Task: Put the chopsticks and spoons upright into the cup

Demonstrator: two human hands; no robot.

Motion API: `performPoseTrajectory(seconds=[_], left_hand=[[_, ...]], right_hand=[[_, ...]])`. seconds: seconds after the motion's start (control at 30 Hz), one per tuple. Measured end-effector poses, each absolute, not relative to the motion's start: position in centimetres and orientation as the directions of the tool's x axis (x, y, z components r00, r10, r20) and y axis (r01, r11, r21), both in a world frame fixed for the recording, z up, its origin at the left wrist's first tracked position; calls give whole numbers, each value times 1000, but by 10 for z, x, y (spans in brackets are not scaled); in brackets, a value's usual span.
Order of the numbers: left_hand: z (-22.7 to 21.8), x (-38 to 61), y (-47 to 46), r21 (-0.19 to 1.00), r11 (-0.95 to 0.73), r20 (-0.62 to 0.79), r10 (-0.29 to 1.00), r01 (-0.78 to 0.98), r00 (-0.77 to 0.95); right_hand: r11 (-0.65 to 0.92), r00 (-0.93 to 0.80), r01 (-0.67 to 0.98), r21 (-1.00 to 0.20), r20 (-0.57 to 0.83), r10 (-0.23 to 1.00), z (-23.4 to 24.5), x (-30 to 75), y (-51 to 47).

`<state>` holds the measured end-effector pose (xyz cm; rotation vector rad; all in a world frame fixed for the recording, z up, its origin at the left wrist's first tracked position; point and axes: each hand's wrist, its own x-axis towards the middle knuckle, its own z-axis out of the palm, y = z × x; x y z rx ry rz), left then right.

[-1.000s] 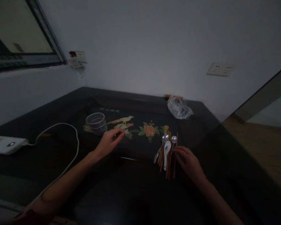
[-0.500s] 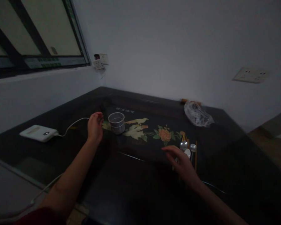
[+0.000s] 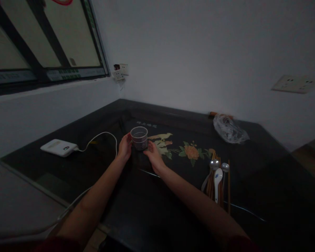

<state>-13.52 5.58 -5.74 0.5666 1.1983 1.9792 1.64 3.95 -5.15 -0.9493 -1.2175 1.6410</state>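
A small round metal holder (image 3: 139, 138) stands upright on the dark table (image 3: 173, 196), over a painted bird and flower design. My left hand (image 3: 124, 147) cups its left side and my right hand (image 3: 153, 156) cups its right side near the base; both sets of fingers curl against it. To the right lies a heap of cutlery (image 3: 218, 178): wooden chopsticks, two metal spoons and a white ceramic spoon with a blue pattern. Neither hand touches that heap.
A white device (image 3: 59, 147) with a white cable (image 3: 102, 136) lies at the left of the table. A crumpled clear plastic bag (image 3: 229, 129) sits at the back right by the wall. Wall sockets (image 3: 294, 83) and a window (image 3: 42, 38) line the walls.
My left hand moved left then closed in on the holder. My right hand left the cutlery heap and came across to the holder's right side. The view swung left.
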Motion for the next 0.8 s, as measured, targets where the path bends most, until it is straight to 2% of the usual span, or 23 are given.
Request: performPoseTrajectory(seconds=[0.3,0.5,0.8], left_hand=[[-59,-121,61,881,-275,4,818,-384,-576],[-58,-113,59,900,-259,39,849,-351,-527],[-58,-72,48,930,-273,172,915,-247,-365]], right_hand=[[-42,-327,-238,-970,39,944,-62,-5,44],[-7,-336,-223,-975,70,939,-61,5,47],[55,-328,-182,-982,113,938,-44,64,44]])
